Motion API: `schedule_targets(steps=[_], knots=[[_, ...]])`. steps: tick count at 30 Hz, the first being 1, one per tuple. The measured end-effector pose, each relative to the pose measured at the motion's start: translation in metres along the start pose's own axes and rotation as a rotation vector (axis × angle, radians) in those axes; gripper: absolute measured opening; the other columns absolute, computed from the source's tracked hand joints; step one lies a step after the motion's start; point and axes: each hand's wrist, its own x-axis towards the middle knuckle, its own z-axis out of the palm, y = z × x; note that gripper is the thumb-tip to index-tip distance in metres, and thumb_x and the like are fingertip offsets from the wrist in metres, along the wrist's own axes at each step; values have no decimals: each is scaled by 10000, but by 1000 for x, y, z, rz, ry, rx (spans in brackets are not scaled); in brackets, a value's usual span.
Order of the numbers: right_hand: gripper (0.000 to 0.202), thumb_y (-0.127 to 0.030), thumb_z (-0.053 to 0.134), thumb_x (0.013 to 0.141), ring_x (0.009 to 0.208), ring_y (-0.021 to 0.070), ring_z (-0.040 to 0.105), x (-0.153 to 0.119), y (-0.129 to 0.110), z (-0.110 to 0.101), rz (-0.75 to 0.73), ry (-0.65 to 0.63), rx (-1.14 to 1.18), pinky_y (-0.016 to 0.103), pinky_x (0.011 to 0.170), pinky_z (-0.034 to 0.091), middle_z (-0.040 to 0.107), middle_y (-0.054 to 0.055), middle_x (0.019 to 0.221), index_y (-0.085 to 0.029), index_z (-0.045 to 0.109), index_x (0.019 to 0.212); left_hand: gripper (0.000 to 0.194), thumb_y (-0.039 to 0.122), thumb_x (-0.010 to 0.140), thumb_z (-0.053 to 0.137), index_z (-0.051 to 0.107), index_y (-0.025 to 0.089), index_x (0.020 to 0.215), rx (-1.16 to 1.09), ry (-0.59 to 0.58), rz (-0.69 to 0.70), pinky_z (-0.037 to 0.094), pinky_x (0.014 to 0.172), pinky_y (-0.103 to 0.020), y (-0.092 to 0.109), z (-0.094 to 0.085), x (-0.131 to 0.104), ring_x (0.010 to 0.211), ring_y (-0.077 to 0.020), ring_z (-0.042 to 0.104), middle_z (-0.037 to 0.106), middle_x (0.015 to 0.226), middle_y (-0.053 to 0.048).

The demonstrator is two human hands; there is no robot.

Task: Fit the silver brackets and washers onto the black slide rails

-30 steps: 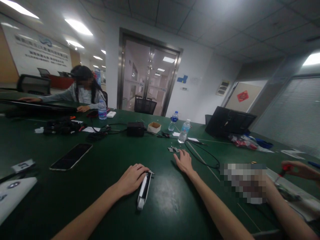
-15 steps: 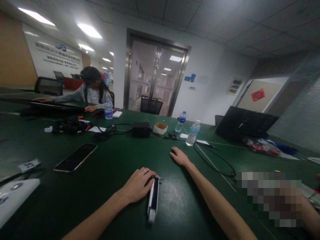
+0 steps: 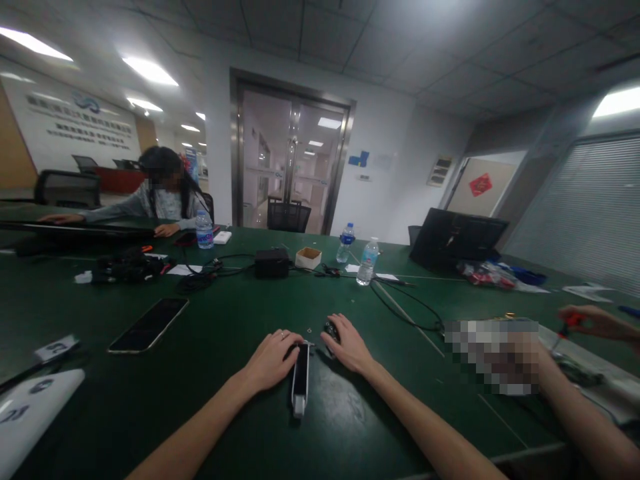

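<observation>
In the head view, the left hand (image 3: pixel 273 357) rests palm-down on the green table (image 3: pixel 235 320), fingers curled against the left edge of a slim black-and-white handheld device (image 3: pixel 301 378) that lies flat between both hands. The right hand (image 3: pixel 347 347) lies just right of it, fingers closed loosely over a small dark part (image 3: pixel 330 328). A smartphone (image 3: pixel 149 324) lies well to the left; a co-worker's hand (image 3: pixel 597 321) holds a red-handled tool (image 3: pixel 570 325) at far right

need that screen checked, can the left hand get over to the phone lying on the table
Probably yes. The left hand rests beside the slim device, and only bare green table lies between it and the phone to its left.
</observation>
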Motion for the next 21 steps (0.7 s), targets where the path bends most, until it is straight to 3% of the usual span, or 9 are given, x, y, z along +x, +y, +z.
schedule_targets(steps=[3,5,8,14,18,21], knots=[[573,-489,319,950,1394,217,270,30,30,-10,197,100,-75,378,1134,222,400,118,1460,-130,443,1379,315,328,960,355,570,246,1174,-6,-15,-9,402,959,-396,2,-3,-1,1102,-221,518,598,1186,-44],[589,-463,284,963,1402,245,250,49,50,-16,303,44,-128,407,1135,193,361,163,1477,-79,429,1385,320,329,962,347,566,247,1181,-11,-21,-14,411,951,-393,2,-4,-2,1096,-218,519,598,1184,-41],[570,-442,300,963,1384,265,292,65,65,-17,304,-32,-133,438,1122,205,386,181,1458,-69,454,1366,327,340,969,339,559,247,1192,-18,-28,-19,416,945,-388,2,-6,-3,1095,-214,521,597,1186,-38],[489,-341,312,970,1378,233,316,46,45,-2,132,-129,-128,382,1128,215,396,148,1460,-88,484,1351,316,306,977,331,567,239,1177,1,-26,-2,418,924,-379,0,-4,-2,1082,-213,523,599,1181,-42],[382,-258,375,934,1263,193,481,31,23,-9,25,-168,-90,303,1053,334,565,58,1332,-212,611,1231,305,260,974,333,572,238,1162,17,-1,24,415,924,-365,-1,-2,-2,1077,-205,521,605,1162,-42],[341,-211,429,885,1123,205,585,28,12,-21,-10,-198,-71,289,984,390,667,44,1176,-242,689,1102,306,247,969,340,567,233,1174,18,-2,29,416,930,-360,-2,-3,-3,1074,-202,523,605,1161,-45]])
